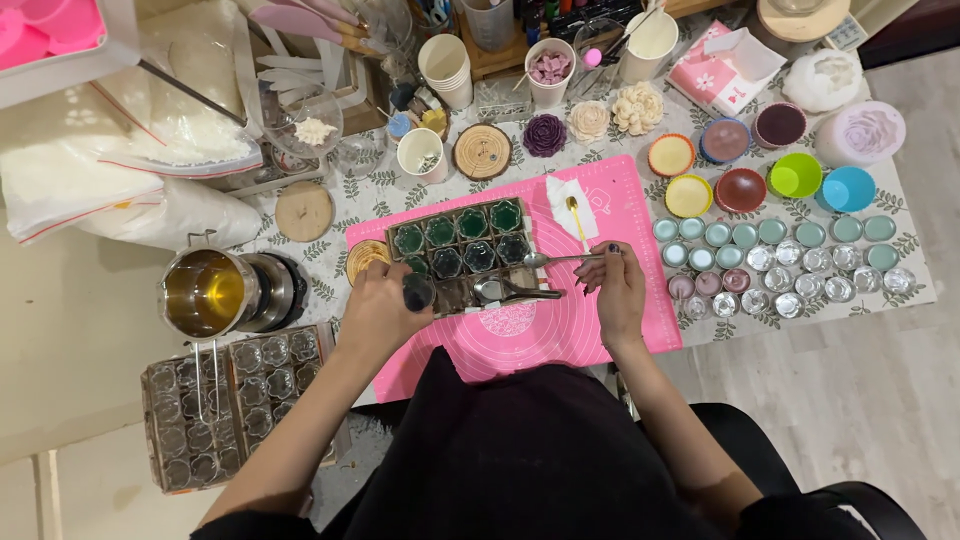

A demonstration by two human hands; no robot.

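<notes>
Currently, head view: left hand (378, 305) is closed around a small dark-filled cup (418, 292) at the near-left corner of the clear mould tray (462, 250), which sits on the pink mat (620, 200). Right hand (612, 285) pinches the handle of a metal spoon (550, 260), bowl pointing left over the tray's near row. A second utensil, apparently a spoon or tongs (515, 292), lies on the mat touching the tray's near edge.

Judgement: tray cells already hold dark green fill, so the cup should be kept level and low over the tray, and the spoon moved slowly; a drip would land on filled neighbours. The loose utensil at the near edge crowds both wrists and could be nudged.

Surroundings:
- Far of the tray: wooden coasters (482, 151), paper cups (447, 68), flower-shaped wax pieces (544, 135).
- Right: rows of small pale-teal and clear tins (790, 260), well apart from the right hand; coloured silicone cups (796, 176) beyond them.
- Left: metal pouring pot (205, 292) with yellow liquid, near the left elbow; this is the main hazard for a sideways sweep.
- Near left: empty clear mould trays (235, 400).
- A small gold spoon (576, 215) rests on white paper, just far of the right hand.
</notes>
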